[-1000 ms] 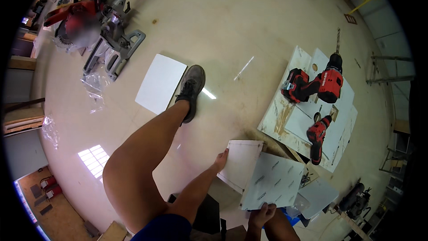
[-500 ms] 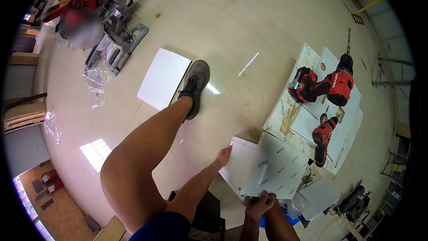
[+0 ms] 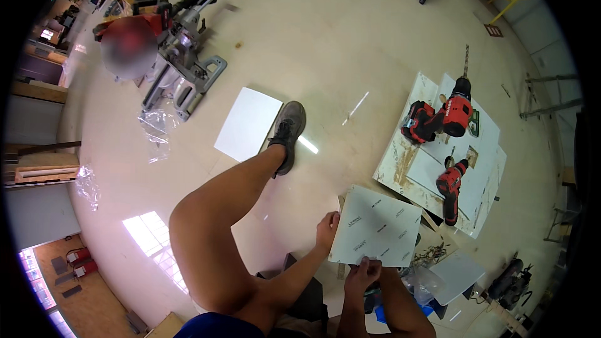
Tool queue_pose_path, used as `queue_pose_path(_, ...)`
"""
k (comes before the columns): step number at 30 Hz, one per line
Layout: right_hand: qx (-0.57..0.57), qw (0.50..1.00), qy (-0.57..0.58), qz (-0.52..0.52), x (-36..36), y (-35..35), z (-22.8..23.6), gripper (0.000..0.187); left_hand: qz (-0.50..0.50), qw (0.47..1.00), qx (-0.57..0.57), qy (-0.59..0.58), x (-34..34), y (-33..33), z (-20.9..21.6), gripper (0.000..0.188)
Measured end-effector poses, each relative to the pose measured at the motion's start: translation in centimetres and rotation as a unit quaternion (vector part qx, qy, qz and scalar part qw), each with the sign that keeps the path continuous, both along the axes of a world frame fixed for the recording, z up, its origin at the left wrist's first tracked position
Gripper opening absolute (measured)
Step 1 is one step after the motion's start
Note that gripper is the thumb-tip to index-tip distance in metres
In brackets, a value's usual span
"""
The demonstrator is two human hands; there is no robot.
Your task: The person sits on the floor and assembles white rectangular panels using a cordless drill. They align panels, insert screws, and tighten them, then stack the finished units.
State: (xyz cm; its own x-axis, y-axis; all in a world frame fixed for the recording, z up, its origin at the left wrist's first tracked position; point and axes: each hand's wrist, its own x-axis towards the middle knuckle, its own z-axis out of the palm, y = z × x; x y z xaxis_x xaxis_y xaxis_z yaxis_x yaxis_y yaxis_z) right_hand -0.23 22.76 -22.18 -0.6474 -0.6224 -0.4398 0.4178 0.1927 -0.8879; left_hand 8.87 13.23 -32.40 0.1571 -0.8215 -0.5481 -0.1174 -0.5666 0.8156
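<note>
A pale rectangular board [image 3: 375,228] with printed film on its face lies in front of me, beside my right leg. My left hand [image 3: 327,231] grips at its left edge, the fingers partly hidden at the rim. At the near edge my right hand [image 3: 363,274] pinches the board, thumb and fingers closed on it. What lies under the board is mostly hidden; a thin wooden edge shows at its upper left corner.
Stacked white boards [image 3: 395,161] lie to the right, bearing a large red drill [image 3: 454,116] with a long bit and a smaller red drill [image 3: 451,191]. A miter saw [image 3: 181,69] stands far left. A white sheet [image 3: 249,124] touches my shoe [image 3: 289,131]. Clear plastic bags [image 3: 429,283] lie nearby.
The printed board has shifted left and now covers the white board that showed beneath it. My left hand has moved right, to the printed board's edge. The whole view has shifted.
</note>
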Motion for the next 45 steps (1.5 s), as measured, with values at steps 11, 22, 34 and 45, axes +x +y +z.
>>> queue_pose_path(11, -0.009, 0.994, -0.107, -0.014, 0.3, 1.8, -1.7, 0.017, 0.036, 0.971, -0.041, 0.234, 1.8, 5.6, 7.6, 0.050)
queue_pose_path(22, 0.012, 0.995, 0.083, 0.059, -3.4, 3.4, 0.7, 0.020, 0.032, 0.949, 0.103, 0.297, 2.6, 2.3, 10.7, 0.052)
queue_pose_path(34, -0.006, 0.975, 0.189, 0.113, -6.2, 7.7, 2.0, 0.022, -0.024, 0.925, 0.262, 0.274, 3.5, 1.8, 9.8, 0.073)
queue_pose_path(45, 0.012, 0.965, 0.216, 0.148, -6.6, 7.4, 4.9, 0.023, -0.087, 0.932, 0.286, 0.207, 3.0, 2.1, 6.8, 0.072)
